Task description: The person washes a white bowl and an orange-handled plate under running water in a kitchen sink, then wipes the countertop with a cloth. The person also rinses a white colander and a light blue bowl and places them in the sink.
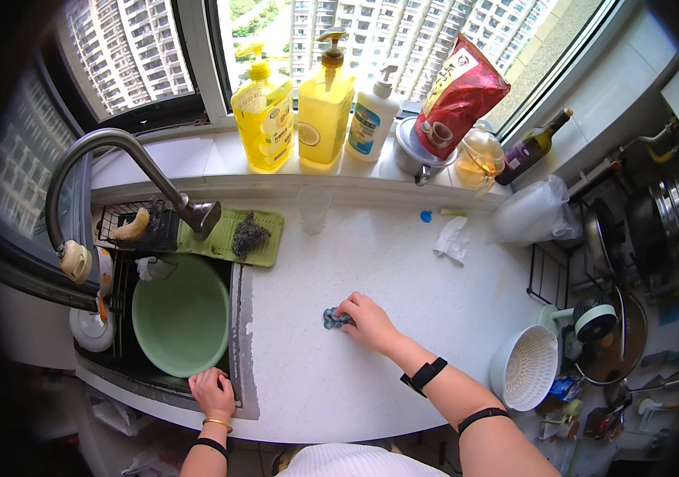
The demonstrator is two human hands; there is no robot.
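My right hand (368, 321) grips a crumpled blue patterned cloth (334, 318) against the white countertop (327, 381). Its fingers hide part of the cloth. At the front edge of the dark sink (179, 390), my left hand (213, 390) rests with curled fingers and seems to hold nothing. Just beyond that hand, a large light-green basin (181, 316) sits in the sink. Small droplets or crumbs dot the counter around the cloth, too fine to tell which.
A gooseneck faucet (131, 140) arches over the sink. Behind it lies a green drain mat (268, 238) with a dark scouring pad (249, 235). A clear cup (314, 208), a crumpled tissue (452, 240) and a white colander (524, 368) stand or lie on the counter. Yellow pump bottles (263, 119) line the sill.
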